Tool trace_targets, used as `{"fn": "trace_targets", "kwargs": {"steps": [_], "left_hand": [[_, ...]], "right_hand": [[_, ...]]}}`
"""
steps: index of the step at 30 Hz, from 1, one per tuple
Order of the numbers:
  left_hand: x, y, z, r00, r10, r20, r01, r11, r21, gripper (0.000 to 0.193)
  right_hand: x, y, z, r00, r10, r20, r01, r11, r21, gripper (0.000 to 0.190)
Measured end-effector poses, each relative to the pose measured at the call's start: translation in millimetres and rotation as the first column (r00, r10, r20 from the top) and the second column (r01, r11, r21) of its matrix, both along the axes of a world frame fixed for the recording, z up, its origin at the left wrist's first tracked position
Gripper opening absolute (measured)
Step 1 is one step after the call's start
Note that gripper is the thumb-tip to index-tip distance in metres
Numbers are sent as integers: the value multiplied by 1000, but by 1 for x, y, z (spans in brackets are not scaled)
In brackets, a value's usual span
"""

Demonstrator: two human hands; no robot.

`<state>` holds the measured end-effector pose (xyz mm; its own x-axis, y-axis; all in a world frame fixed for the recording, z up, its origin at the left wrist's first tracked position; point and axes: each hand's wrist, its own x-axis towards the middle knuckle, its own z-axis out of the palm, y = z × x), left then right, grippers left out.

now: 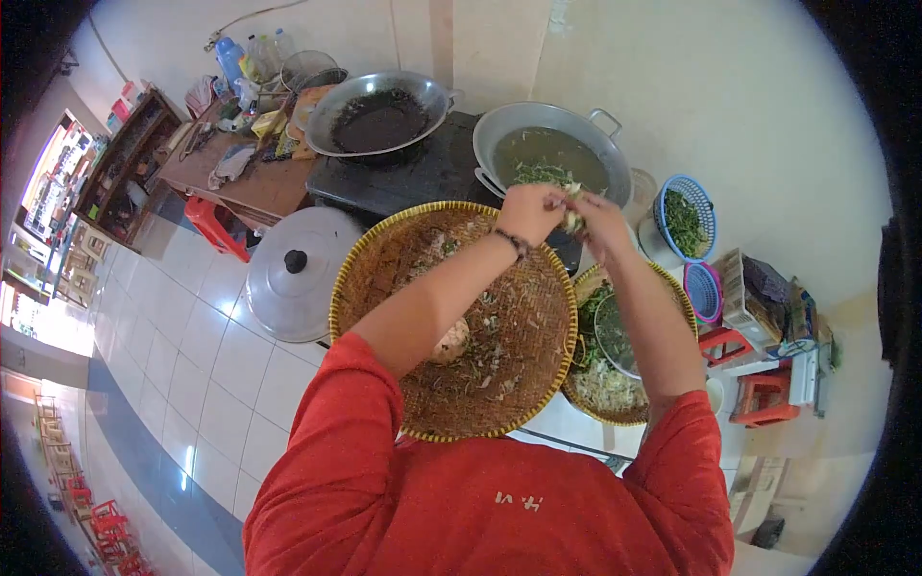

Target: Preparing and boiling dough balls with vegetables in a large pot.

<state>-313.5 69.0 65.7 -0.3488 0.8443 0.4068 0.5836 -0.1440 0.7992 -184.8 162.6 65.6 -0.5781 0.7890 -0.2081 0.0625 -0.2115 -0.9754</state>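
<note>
My left hand (529, 212) and my right hand (603, 225) meet over the near rim of a large metal pan (612, 151). Between their fingers is a small clump of pale shredded vegetables (573, 222), partly covered by the hands. The pan holds cloudy liquid (551, 147), with chopped greens (536, 173) gathered near its front side. Beneath my left forearm lies a round woven bamboo tray (518, 360) strewn with vegetable scraps. A pale mound (452, 342) on it is partly hidden by that arm.
A second bamboo tray (684, 299) at right holds greens, pale shreds and a round strainer (616, 335). Behind it stands a blue basket (709, 216) of greens. Left are a blackened wok (382, 119) on a dark stove (446, 169), a metal lid (302, 284) and a cluttered wooden table (191, 165).
</note>
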Motion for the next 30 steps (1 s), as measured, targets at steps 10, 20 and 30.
{"fn": "trace_targets", "kwargs": {"steps": [10,20,30], "left_hand": [[-27,104,-15,922,-77,-379,7,983,-183,23],[-27,126,-23,847,-116,-519,-138,894,-426,15],[-36,125,-3,871,-7,-492,-255,848,-465,15]], "right_hand": [[-32,86,-14,870,-377,317,-134,438,889,31],[-35,95,-21,828,-208,520,-391,449,803,38],[-37,97,8,668,-338,663,-586,310,749,19]]}}
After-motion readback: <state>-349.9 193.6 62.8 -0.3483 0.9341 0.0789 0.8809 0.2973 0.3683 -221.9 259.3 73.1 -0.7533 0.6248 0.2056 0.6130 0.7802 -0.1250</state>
